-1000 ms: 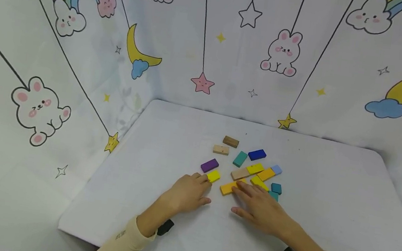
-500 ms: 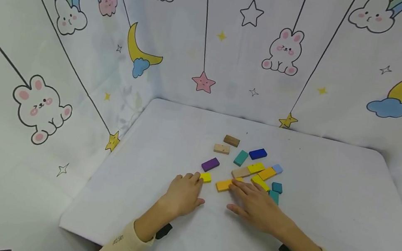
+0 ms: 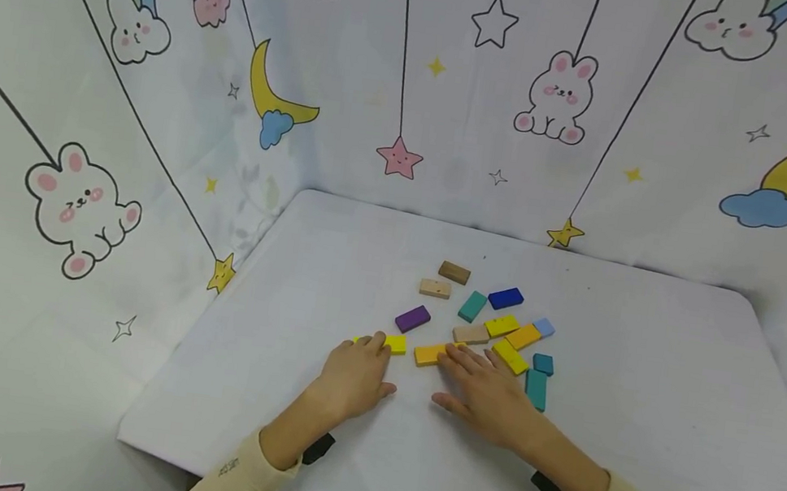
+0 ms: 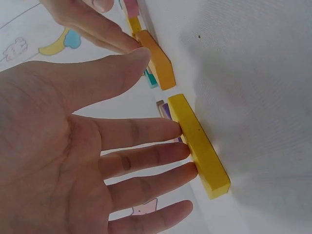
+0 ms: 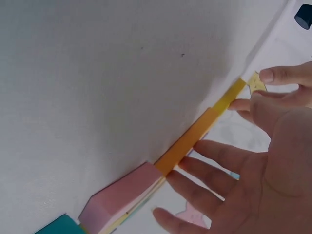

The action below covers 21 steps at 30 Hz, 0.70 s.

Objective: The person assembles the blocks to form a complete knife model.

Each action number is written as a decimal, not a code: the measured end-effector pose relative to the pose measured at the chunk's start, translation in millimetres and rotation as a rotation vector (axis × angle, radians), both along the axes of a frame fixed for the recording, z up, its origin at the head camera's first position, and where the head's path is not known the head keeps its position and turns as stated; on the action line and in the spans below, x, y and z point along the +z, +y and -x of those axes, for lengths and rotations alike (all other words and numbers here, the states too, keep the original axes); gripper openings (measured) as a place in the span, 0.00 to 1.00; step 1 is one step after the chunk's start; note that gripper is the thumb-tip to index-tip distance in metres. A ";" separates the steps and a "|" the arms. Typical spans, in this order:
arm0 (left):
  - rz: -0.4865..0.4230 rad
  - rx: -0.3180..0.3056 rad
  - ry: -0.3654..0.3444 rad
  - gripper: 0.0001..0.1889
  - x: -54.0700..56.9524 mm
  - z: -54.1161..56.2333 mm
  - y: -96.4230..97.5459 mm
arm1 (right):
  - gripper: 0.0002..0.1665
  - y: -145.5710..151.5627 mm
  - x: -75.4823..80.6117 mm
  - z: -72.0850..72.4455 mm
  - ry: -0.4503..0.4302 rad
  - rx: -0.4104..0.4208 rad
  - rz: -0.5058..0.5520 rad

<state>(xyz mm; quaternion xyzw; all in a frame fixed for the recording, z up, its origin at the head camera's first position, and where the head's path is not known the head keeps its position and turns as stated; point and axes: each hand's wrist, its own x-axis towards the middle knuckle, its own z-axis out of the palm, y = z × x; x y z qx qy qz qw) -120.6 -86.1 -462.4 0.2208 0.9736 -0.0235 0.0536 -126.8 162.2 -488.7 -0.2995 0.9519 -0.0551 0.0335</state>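
My left hand lies at a yellow block, its fingers stretched out. In the left wrist view several of its fingertips touch the long side of that yellow block. My right hand is to the right, with straight fingers over an orange block. From the right wrist, its fingertips meet the side of the orange block. A small gap parts the yellow and orange blocks, which lie nearly in line. A pink block sits at the orange block's other end.
Beyond the hands lie a purple block, a brown block, a light wood block and a dark blue block. More yellow, orange and teal blocks sit by my right hand. A printed cloth wall rises behind the white table.
Both hands have moved left over the table. The yellow block has slid left with my left hand, and the orange block has slid left with my right hand. The far blocks stay put.
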 end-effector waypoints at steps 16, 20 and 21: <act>-0.001 0.022 0.000 0.34 -2.2 -1.3 -12.0 | 0.42 -22.7 1.0 2.1 0.028 0.033 -0.040; -0.013 0.033 -0.007 0.34 -1.9 -1.0 -13.8 | 0.43 -26.8 0.9 2.6 0.041 0.030 -0.044; -0.019 0.037 -0.011 0.34 -1.7 -0.9 -14.6 | 0.42 -27.6 1.1 2.6 0.042 0.031 -0.042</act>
